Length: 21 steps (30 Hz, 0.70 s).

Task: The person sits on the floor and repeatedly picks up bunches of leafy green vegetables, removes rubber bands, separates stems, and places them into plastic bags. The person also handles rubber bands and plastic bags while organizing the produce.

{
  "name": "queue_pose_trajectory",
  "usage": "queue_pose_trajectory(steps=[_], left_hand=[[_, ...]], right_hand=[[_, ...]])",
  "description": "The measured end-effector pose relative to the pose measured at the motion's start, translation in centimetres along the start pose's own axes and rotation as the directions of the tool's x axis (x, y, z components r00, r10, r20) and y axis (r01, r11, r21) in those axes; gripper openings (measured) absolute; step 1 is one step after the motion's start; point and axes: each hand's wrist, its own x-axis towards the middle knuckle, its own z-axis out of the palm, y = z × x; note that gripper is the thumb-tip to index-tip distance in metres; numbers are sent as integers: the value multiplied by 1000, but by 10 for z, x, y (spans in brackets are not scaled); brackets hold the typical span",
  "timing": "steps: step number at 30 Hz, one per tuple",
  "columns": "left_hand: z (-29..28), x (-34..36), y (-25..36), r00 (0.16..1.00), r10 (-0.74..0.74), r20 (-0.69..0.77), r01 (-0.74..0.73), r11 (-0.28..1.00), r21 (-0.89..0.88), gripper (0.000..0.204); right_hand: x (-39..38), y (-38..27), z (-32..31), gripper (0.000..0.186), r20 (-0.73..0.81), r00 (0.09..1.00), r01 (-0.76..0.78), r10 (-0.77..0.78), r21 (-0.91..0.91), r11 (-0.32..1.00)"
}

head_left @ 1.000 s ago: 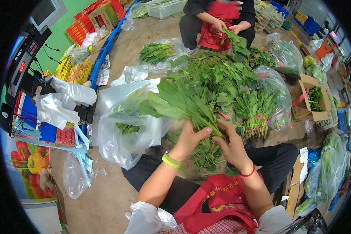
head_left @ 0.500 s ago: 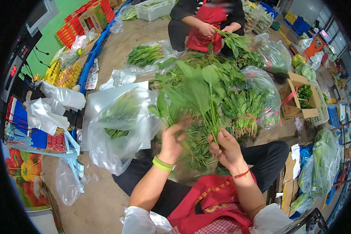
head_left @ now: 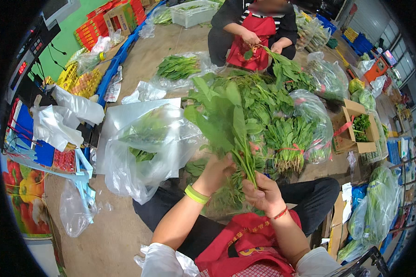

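The right hand (head_left: 265, 194) has its grip closed round the stems of a leafy green bunch (head_left: 224, 124), held up above the floor (head_left: 118, 221); the left hand (head_left: 215, 174) blurs against those stems, its grip impossible for me to judge. A red-tied bundle (head_left: 289, 138) looks done, and greens sit in a plastic bag (head_left: 129, 177) over the silvery board's (head_left: 107, 134) lower edge. A large loose heap (head_left: 266, 99) remains untied.

Bright, blurred left hand (head_left: 213, 174), bent edges
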Motion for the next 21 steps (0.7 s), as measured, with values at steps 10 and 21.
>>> queue_pose_trajectory(steps=[10,21], left_hand=[[10,-6,13,987,122,-104,-94,965,243,37],[-5,-1,2,994,82,-77,-74,991,113,32]], right_hand=[[12,20,3,34,-243,923,118,-299,-559,820],[15,24,26,25,-58,715,281,-697,-889,363]])
